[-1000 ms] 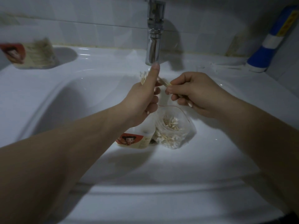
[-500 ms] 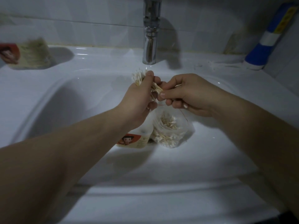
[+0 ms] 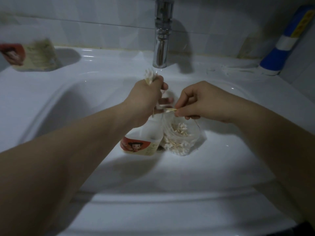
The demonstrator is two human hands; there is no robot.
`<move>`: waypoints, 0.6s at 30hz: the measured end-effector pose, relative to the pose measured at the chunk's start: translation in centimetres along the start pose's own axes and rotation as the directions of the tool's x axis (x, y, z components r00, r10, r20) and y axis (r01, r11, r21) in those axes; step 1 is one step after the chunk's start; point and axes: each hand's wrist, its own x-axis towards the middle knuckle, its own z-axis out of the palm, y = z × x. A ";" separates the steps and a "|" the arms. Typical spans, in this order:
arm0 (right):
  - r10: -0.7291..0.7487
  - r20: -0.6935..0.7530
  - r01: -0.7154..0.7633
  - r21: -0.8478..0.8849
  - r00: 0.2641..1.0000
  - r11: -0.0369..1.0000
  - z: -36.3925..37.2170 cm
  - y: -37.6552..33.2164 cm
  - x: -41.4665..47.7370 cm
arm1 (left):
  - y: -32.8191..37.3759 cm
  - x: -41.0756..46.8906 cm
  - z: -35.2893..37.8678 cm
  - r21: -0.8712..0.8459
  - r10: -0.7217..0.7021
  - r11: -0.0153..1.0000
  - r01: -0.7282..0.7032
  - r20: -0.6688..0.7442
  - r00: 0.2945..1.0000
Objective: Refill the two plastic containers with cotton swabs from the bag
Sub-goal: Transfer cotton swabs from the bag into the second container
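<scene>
Since before, my right hand (image 3: 204, 100) drew away, pinching a few swabs (image 3: 171, 109); left hand (image 3: 144, 99) grips a bundle (image 3: 150, 76), seemingly light and stiff, mid-shaft.

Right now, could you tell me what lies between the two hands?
A few swabs, pinched by the right hand and reaching toward the left hand, which grips a bundle; the head view shows it.

Now the left hand (image 3: 144, 99) swallows most of the swab bundle (image 3: 150, 76); its wrist hides the mouth of the labelled container (image 3: 141, 143) below. And the right hand (image 3: 202, 101) pinches swabs (image 3: 170, 109) too fine to count. Far left of the hands, second container (image 3: 34, 57) blurred, edge-clipped.
</scene>
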 end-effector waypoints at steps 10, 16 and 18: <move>-0.165 -0.092 0.138 -0.251 0.982 0.958 0.7 -0.6 -0.1 | -1.0 -1.4 -0.1 0.280 -0.218 0.950 0.140 0.275 0.936; -0.122 -0.260 0.097 -0.110 0.958 0.989 0.0 -0.7 0.4 | -1.2 -0.5 -0.1 0.240 -0.233 0.954 0.179 0.220 0.947; -0.045 -0.308 0.045 -0.007 0.950 0.999 -0.2 -0.5 0.5 | -1.2 -0.4 -0.1 0.256 -0.239 0.950 0.179 0.226 0.944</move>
